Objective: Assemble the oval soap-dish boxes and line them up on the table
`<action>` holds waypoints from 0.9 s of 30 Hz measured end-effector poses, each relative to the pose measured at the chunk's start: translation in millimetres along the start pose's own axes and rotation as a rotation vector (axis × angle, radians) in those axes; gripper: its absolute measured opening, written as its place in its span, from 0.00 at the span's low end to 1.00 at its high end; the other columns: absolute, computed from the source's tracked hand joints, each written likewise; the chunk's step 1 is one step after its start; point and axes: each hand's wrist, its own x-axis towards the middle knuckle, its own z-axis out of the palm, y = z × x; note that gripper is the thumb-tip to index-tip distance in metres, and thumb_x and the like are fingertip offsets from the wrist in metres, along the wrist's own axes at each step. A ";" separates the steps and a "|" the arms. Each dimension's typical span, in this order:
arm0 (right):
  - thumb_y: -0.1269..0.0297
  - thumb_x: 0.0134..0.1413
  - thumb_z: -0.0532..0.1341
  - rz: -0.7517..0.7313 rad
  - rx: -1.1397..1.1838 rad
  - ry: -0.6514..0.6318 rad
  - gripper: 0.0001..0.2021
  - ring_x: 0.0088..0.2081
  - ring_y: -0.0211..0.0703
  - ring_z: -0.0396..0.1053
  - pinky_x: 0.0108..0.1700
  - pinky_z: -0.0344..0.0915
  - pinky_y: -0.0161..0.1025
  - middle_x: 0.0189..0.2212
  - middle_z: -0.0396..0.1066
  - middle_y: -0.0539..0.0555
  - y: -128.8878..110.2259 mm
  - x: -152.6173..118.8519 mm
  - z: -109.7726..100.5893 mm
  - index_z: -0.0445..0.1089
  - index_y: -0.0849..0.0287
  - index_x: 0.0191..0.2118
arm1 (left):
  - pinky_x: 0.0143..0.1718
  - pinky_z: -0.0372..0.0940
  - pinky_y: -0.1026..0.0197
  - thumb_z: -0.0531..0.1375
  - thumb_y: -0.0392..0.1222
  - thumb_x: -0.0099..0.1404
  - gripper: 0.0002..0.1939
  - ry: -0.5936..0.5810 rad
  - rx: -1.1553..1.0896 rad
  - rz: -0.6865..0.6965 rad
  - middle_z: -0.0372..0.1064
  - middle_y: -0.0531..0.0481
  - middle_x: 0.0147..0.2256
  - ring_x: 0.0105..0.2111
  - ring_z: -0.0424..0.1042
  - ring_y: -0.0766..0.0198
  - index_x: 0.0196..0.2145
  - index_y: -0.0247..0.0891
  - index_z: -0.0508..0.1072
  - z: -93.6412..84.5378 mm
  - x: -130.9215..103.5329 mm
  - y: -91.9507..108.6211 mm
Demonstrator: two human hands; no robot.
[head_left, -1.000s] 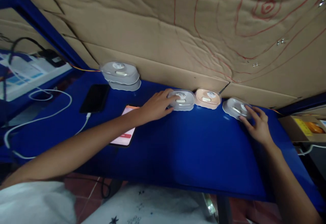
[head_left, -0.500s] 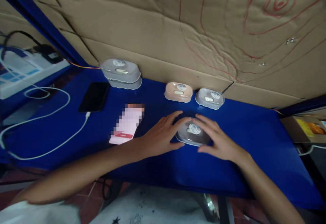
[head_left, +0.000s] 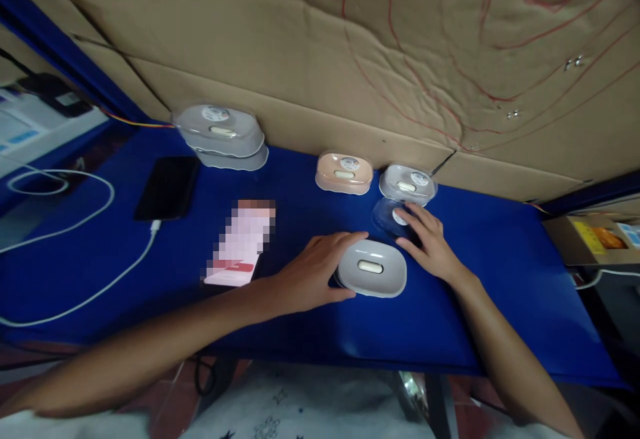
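A light grey oval dish (head_left: 383, 280) with a white slotted piece in its middle lies uncovered on the blue table. My left hand (head_left: 323, 267) grips its left side between thumb and fingers. Behind the dish, a clear plastic lid (head_left: 384, 218) with a round label is held by my right hand (head_left: 426, 242), fingers on its right part. Just beyond that lid sits a covered grey dish (head_left: 406, 187), with a covered peach dish (head_left: 343, 175) to its left.
Stacked grey dishes (head_left: 223, 134) stand at the back left by the cardboard wall (head_left: 250, 39). A black phone (head_left: 167, 188) with a white cable and a lit phone (head_left: 240, 242) lie left. An open carton (head_left: 560, 239) is at the far right.
The clear lid has come off the dish between my hands and moved back with my right hand. My left hand stays at the dish's left side. The view has shifted slightly.
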 end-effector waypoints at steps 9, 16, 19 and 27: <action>0.52 0.68 0.66 -0.344 0.178 -0.035 0.24 0.67 0.58 0.68 0.66 0.66 0.60 0.63 0.73 0.59 -66.7 -12.4 -4.5 0.70 0.47 0.66 | 0.68 0.62 0.37 0.75 0.48 0.61 0.49 0.237 -0.416 -0.055 0.57 0.36 0.69 0.68 0.63 0.42 0.71 0.49 0.54 2.6 4.3 -3.9; 0.60 0.70 0.66 -0.310 0.262 0.061 0.16 0.57 0.52 0.78 0.66 0.66 0.59 0.52 0.81 0.56 -72.7 -14.1 3.8 0.75 0.49 0.60 | 0.70 0.58 0.35 0.79 0.43 0.53 0.61 0.146 -0.697 -0.206 0.53 0.35 0.72 0.72 0.58 0.41 0.75 0.52 0.48 9.8 6.9 -13.0; 0.61 0.71 0.65 -0.280 0.295 0.087 0.14 0.55 0.50 0.80 0.65 0.67 0.57 0.52 0.82 0.55 -73.8 -16.3 3.4 0.76 0.49 0.59 | 0.71 0.56 0.34 0.78 0.43 0.56 0.58 0.158 -0.623 -0.200 0.56 0.35 0.70 0.70 0.61 0.42 0.74 0.48 0.50 8.5 6.9 -10.8; 0.61 0.69 0.67 -0.287 0.317 0.140 0.18 0.57 0.53 0.80 0.65 0.67 0.60 0.55 0.81 0.54 -81.9 -19.0 10.8 0.75 0.45 0.62 | 0.69 0.60 0.36 0.79 0.45 0.53 0.59 0.130 -0.798 -0.238 0.64 0.38 0.65 0.66 0.67 0.44 0.73 0.50 0.50 5.4 9.1 -8.3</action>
